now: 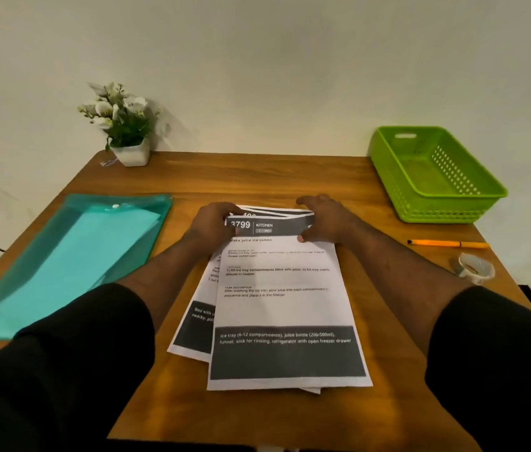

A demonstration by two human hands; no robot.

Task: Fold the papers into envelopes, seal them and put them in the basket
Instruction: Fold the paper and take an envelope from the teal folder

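Papers, a loose stack of white printed sheets with dark header and footer bands [282, 308], lie on the brown wooden surface [257, 177] with both hands at their far edge. The left hand [213, 223] pinches the top sheet's far left corner; the right hand [324, 220] grips the far right corner, thumb on top and fingers curled behind. I judge the task barely begun: no sheet shows a fold, nothing is sealed, and the bright green perforated plastic basket [433, 177], far right of the grip, holds nothing visible. All folding, sealing and placing remains.

The top sheet reads "3799 | KITCHEN", then "Make juice ice cubes", then "ice tray (6-12 compartments), juice bottle (200-500ml), funnel, sink for rinsing, refrigerator with open freezer drawer" in the footer. Smaller lines are blurred.

A roll of clear tape [473, 267] and an orange pen [450, 244] lie right of the grip; a translucent teal plastic folder [71, 259] lies to the left.
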